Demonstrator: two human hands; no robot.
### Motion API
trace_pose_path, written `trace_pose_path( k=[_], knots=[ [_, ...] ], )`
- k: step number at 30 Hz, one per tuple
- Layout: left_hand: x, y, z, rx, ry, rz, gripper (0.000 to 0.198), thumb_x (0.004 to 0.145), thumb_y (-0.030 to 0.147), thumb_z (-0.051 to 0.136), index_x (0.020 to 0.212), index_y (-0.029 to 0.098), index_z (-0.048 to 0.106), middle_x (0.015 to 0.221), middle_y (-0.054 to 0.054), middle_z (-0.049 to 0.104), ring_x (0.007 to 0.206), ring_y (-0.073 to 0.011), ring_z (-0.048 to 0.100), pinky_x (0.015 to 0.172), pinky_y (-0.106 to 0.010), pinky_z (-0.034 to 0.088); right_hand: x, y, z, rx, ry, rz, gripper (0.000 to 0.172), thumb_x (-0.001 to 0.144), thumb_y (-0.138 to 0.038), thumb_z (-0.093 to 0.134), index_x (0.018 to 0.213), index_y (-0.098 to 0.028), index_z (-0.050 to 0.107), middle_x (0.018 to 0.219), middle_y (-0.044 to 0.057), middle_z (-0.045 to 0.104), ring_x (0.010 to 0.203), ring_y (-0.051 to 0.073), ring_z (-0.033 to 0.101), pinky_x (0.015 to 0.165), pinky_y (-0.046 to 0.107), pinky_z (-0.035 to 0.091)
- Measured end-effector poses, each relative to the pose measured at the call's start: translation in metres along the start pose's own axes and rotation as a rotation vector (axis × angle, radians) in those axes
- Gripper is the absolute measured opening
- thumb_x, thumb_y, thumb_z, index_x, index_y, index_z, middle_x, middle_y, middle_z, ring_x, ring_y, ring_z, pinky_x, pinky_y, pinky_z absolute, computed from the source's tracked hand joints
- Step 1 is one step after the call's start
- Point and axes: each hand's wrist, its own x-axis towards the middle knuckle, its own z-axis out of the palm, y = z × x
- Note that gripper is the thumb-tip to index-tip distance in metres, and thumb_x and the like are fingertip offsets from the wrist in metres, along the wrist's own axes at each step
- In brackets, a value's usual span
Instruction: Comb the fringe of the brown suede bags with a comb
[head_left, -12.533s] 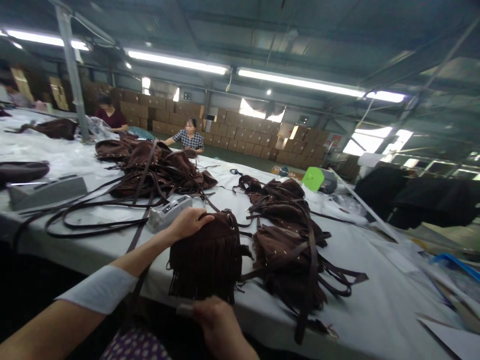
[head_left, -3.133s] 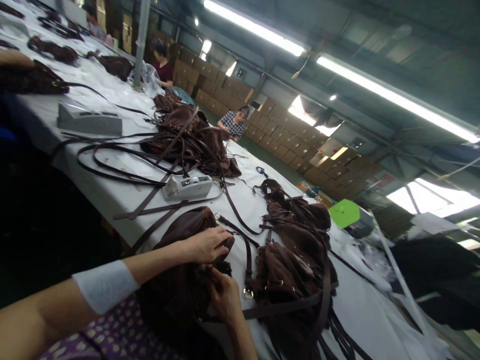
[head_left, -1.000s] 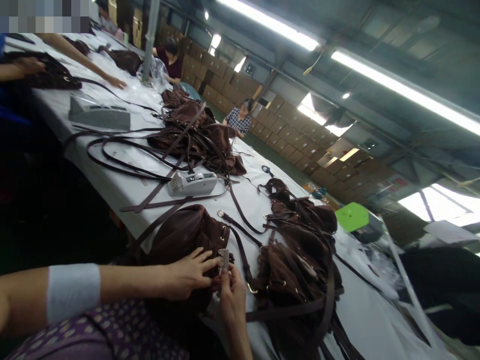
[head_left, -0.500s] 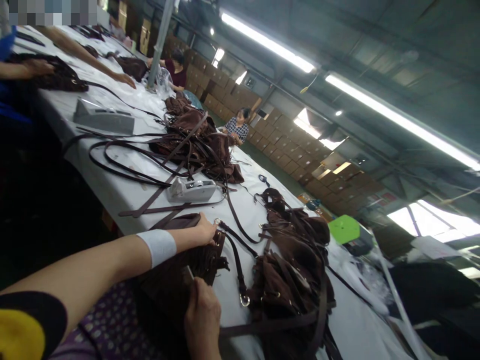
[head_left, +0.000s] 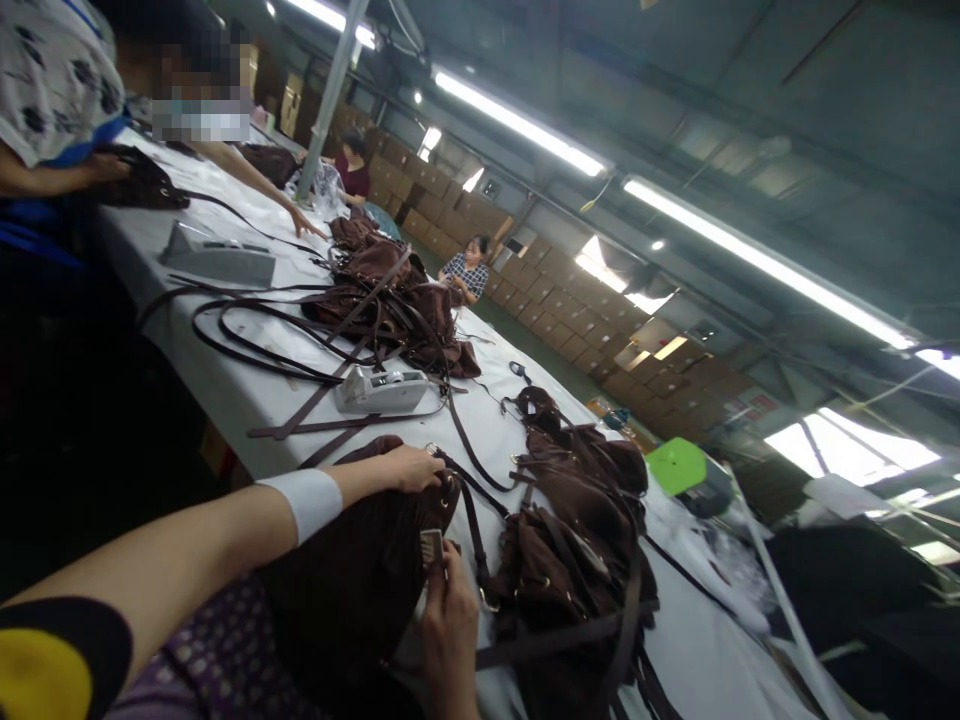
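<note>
A dark brown bag (head_left: 352, 560) lies at the near table edge, against my lap. My left hand (head_left: 411, 468) is closed on its upper rim, beside a metal ring and strap. Between thumb and fingers, my right hand (head_left: 450, 610) pinches a small pale brush-like piece (head_left: 432, 548) with light streaks, held up close to the bag's right side. Its exact kind is hard to make out. To the right lies a heap of similar brown bags (head_left: 570, 520) with straps and gold-coloured rings.
A grey tape dispenser (head_left: 382, 390) stands beyond my left hand, and another dispenser (head_left: 217, 258) farther left. Loose straps (head_left: 262, 340) loop across the white table (head_left: 225, 385) near more brown bags (head_left: 397, 290). A co-worker's arm (head_left: 259, 185) reaches in from the left.
My right hand has moved up and right, turning the pale piece so its flat side shows. My left hand has shifted slightly at the bag's rim. The co-worker at left has leaned farther in.
</note>
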Motion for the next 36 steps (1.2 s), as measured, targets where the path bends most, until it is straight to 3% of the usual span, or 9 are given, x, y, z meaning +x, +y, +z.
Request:
trace_pose_path(
  k=[3, 8, 10, 13, 15, 17, 23, 29, 36],
  knots=[
    [-0.01, 0.013, -0.03, 0.059, 0.069, 0.048, 0.033, 0.089, 0.043, 0.044, 0.099, 0.018, 0.063, 0.084, -0.014, 0.068, 0.08, -0.0304, 0.065, 0.067, -0.038, 0.046, -0.012, -0.008, 0.01, -0.094, -0.071, -0.077, 0.03, 0.093, -0.02, 0.033, 0.102, -0.018, 0.062, 0.113, 0.015, 0.066, 0.102, 0.026, 0.064, 0.082, 0.037, 0.051],
    [-0.018, 0.042, -0.085, 0.126, 0.212, 0.094, 0.043, 0.089, 0.051, 0.038, 0.105, 0.019, 0.061, 0.089, -0.014, 0.068, 0.085, -0.0316, 0.065, 0.073, -0.038, 0.044, -0.058, -0.052, 0.029, -0.224, -0.25, -0.348, 0.026, 0.083, -0.01, 0.04, 0.095, -0.021, 0.059, 0.136, 0.014, 0.052, 0.08, 0.024, 0.068, 0.066, 0.034, 0.053],
    [-0.021, 0.048, -0.103, 0.139, 0.272, 0.096, 0.045, 0.088, 0.053, 0.04, 0.104, 0.017, 0.061, 0.088, -0.014, 0.068, 0.084, -0.0305, 0.064, 0.073, -0.037, 0.044, -0.07, -0.063, 0.021, -0.231, -0.207, -0.396, 0.021, 0.085, -0.014, 0.043, 0.09, -0.024, 0.06, 0.136, 0.011, 0.053, 0.076, 0.023, 0.068, 0.064, 0.033, 0.053],
    [-0.024, 0.05, -0.119, 0.086, 0.302, 0.07, 0.048, 0.079, 0.06, 0.052, 0.097, 0.017, 0.062, 0.086, -0.011, 0.068, 0.081, -0.0276, 0.064, 0.068, -0.032, 0.042, -0.069, -0.068, -0.005, -0.056, -0.072, -0.388, 0.023, 0.092, -0.021, 0.04, 0.095, -0.027, 0.063, 0.106, 0.008, 0.069, 0.075, 0.022, 0.067, 0.066, 0.031, 0.052],
    [-0.027, 0.052, -0.123, 0.01, 0.275, 0.039, 0.05, 0.069, 0.061, 0.063, 0.093, 0.017, 0.062, 0.086, -0.008, 0.068, 0.081, -0.0253, 0.063, 0.065, -0.029, 0.041, -0.059, -0.067, -0.022, 0.126, -0.021, -0.313, 0.026, 0.095, -0.026, 0.038, 0.104, -0.028, 0.062, 0.091, 0.006, 0.07, 0.077, 0.021, 0.067, 0.067, 0.028, 0.052],
    [-0.031, 0.056, -0.124, -0.069, 0.242, 0.018, 0.05, 0.064, 0.058, 0.068, 0.091, 0.016, 0.062, 0.087, -0.007, 0.068, 0.081, -0.0238, 0.062, 0.064, -0.028, 0.041, -0.047, -0.067, -0.035, 0.246, 0.001, -0.185, 0.028, 0.096, -0.031, 0.039, 0.114, -0.027, 0.06, 0.093, 0.006, 0.07, 0.082, 0.02, 0.067, 0.07, 0.027, 0.052],
    [-0.052, 0.074, -0.132, -0.205, 0.122, 0.064, 0.039, 0.071, 0.046, 0.065, 0.096, 0.016, 0.059, 0.09, -0.006, 0.066, 0.082, -0.02, 0.06, 0.064, -0.025, 0.039, -0.023, -0.073, -0.047, 0.333, 0.108, 0.017, 0.028, 0.091, -0.038, 0.051, 0.11, -0.02, 0.062, 0.1, 0.007, 0.069, 0.089, 0.021, 0.064, 0.075, 0.027, 0.049],
    [-0.066, 0.081, -0.135, -0.224, -0.015, 0.116, 0.032, 0.075, 0.04, 0.06, 0.098, 0.018, 0.055, 0.088, -0.003, 0.065, 0.075, -0.0167, 0.059, 0.058, -0.023, 0.039, -0.006, -0.091, -0.061, 0.254, 0.191, -0.099, 0.025, 0.093, -0.033, 0.047, 0.106, -0.019, 0.062, 0.091, 0.005, 0.066, 0.085, 0.019, 0.061, 0.076, 0.027, 0.046],
    [-0.076, 0.103, -0.136, -0.371, -0.057, 0.133, 0.031, 0.075, 0.042, 0.059, 0.094, 0.017, 0.055, 0.079, 0.0, 0.061, 0.068, -0.0149, 0.056, 0.055, -0.022, 0.039, 0.001, -0.104, -0.06, -0.022, 0.146, -0.311, 0.036, 0.091, -0.012, 0.036, 0.116, -0.019, 0.06, 0.092, 0.006, 0.06, 0.083, 0.018, 0.057, 0.072, 0.028, 0.043]
  ],
)
